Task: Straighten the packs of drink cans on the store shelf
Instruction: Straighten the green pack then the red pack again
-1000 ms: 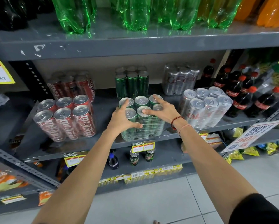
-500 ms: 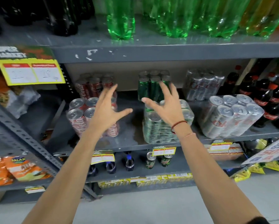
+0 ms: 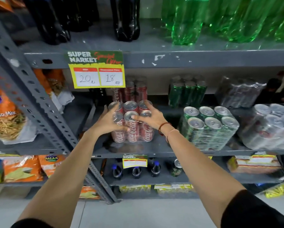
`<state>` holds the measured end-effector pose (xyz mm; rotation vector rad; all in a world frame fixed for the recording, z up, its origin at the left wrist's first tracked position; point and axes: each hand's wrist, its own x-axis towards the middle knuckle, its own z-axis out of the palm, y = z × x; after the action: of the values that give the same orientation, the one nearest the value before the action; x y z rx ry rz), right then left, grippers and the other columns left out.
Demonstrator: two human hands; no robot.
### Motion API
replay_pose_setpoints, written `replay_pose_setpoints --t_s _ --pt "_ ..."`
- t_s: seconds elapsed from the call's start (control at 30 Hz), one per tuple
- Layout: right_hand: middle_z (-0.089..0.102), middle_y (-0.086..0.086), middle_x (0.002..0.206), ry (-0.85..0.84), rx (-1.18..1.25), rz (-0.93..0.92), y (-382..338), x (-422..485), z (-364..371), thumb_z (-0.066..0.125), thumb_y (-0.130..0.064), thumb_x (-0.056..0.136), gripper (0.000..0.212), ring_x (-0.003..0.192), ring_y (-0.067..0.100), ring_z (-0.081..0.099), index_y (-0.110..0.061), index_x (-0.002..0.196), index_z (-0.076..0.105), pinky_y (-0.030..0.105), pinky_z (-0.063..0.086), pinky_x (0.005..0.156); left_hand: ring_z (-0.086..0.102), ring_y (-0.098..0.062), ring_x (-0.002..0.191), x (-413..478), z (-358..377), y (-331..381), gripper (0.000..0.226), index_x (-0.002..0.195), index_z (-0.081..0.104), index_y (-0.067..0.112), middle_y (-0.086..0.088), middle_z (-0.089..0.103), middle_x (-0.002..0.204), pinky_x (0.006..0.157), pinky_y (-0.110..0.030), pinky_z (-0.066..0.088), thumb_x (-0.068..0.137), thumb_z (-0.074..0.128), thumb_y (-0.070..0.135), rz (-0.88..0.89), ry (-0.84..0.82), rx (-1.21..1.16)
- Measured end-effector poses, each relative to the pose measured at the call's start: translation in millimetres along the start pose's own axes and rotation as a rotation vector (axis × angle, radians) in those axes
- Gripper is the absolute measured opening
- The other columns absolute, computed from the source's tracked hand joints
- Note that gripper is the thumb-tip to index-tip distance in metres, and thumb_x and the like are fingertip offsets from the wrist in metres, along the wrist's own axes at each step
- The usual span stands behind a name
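Note:
A shrink-wrapped pack of red cola cans [image 3: 134,131] stands at the front of the grey middle shelf [image 3: 154,153]. My left hand [image 3: 107,122] clasps its left side and top. My right hand [image 3: 152,117] lies over its top right, thumb on a can lid. To the right sit a pack of green cans [image 3: 208,127] and a tilted pack of silver cans [image 3: 269,127]. Behind them stand another red pack [image 3: 134,91], a green pack [image 3: 187,92] and a silver pack [image 3: 238,92].
A slanted grey upright [image 3: 44,111] runs left of the red pack, with orange snack bags [image 3: 4,112] beyond it. A yellow price tag [image 3: 97,74] hangs from the upper shelf, which carries dark and green bottles [image 3: 185,20]. Small bottles [image 3: 136,170] stand on the shelf below.
Both hands left the front green pack, swung left through the air with fingers spread, and now grip the front red pack. The view has shifted left with them.

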<state>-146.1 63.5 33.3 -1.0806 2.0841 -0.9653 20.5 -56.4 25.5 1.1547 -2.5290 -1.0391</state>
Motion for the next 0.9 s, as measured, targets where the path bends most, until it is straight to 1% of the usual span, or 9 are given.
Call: replay_pose_setpoints --t_s 0.07,0.1,0.17,0.27,0.37,0.53,0.6,0.7,0.9 --pt "0.043 0.01 0.147 0.006 -0.015 0.0 -3 -2 -1 0.071 -0.059 0.07 0.092 0.135 0.035 0.038 -0.036 0.145 0.025 0.044 0.034 0.111 0.019 -0.02 0.144 0 2 -1 0.119 0.145 0.02 0.039 -0.001 0.018 0.158 0.116 -0.037 0.02 0.047 0.086 0.052 0.029 0.03 -0.058" --pt "0.044 0.01 0.146 0.007 -0.028 0.0 -4 -3 -2 0.07 -0.059 0.07 0.09 0.133 0.035 0.04 -0.036 0.145 0.026 0.044 0.035 0.111 0.025 -0.02 0.142 -1 3 -1 0.117 0.145 0.022 0.038 0.0 0.021 0.156 0.114 -0.04 0.027 0.049 0.088 0.046 0.036 0.049 -0.072" --pt "0.043 0.012 0.147 0.012 -0.054 0.002 -5 -5 -2 0.069 -0.059 0.071 0.09 0.134 0.037 0.039 -0.035 0.145 0.026 0.044 0.034 0.111 0.032 -0.02 0.139 -3 4 -1 0.114 0.145 0.023 0.036 0.0 0.026 0.155 0.111 -0.039 0.031 0.052 0.089 0.04 0.061 0.079 -0.081" --pt "0.044 0.011 0.146 0.016 -0.064 0.005 -3 -13 -1 0.069 -0.061 0.07 0.089 0.134 0.037 0.039 -0.037 0.145 0.026 0.046 0.033 0.111 0.035 -0.02 0.137 -8 6 -3 0.111 0.146 0.024 0.034 0.001 0.029 0.154 0.107 -0.034 0.033 0.055 0.088 0.034 0.083 0.086 -0.065" --pt "0.046 0.01 0.144 0.024 -0.082 -0.008 1 -23 1 0.068 -0.061 0.071 0.087 0.132 0.037 0.041 -0.038 0.144 0.027 0.045 0.033 0.11 0.034 -0.02 0.137 -19 8 -5 0.111 0.146 0.023 0.034 0.002 0.03 0.154 0.106 -0.033 0.032 0.056 0.087 0.037 0.093 0.087 -0.022" --pt "0.046 0.009 0.144 0.029 -0.082 -0.019 3 -37 5 0.068 -0.062 0.071 0.087 0.131 0.036 0.042 -0.039 0.144 0.027 0.044 0.034 0.108 0.044 -0.019 0.129 -35 11 -4 0.105 0.144 0.028 0.035 0.004 0.044 0.144 0.094 -0.026 0.034 0.057 0.087 0.035 0.123 0.102 -0.028" --pt "0.044 0.008 0.146 0.027 -0.063 -0.017 2 -41 5 0.069 -0.061 0.07 0.087 0.132 0.035 0.041 -0.039 0.144 0.027 0.044 0.034 0.109 0.043 -0.02 0.131 -36 11 -6 0.109 0.145 0.026 0.037 0.003 0.044 0.145 0.099 -0.029 0.036 0.055 0.087 0.039 0.1 0.088 -0.032" --pt "0.042 0.009 0.147 0.03 -0.05 -0.02 -1 -46 5 0.068 -0.059 0.072 0.086 0.135 0.036 0.038 -0.038 0.144 0.026 0.048 0.032 0.112 0.035 -0.022 0.137 -38 11 -6 0.115 0.146 0.021 0.037 0.0 0.035 0.152 0.109 -0.039 0.033 0.052 0.088 0.044 0.049 0.076 -0.031" --pt "0.041 0.012 0.147 0.033 -0.033 -0.024 -2 -48 6 0.068 -0.059 0.073 0.085 0.135 0.037 0.036 -0.039 0.144 0.026 0.048 0.031 0.11 0.032 -0.025 0.139 -41 11 -3 0.115 0.148 0.018 0.034 -0.003 0.032 0.154 0.111 -0.044 0.031 0.056 0.087 0.041 0.037 0.074 -0.025"
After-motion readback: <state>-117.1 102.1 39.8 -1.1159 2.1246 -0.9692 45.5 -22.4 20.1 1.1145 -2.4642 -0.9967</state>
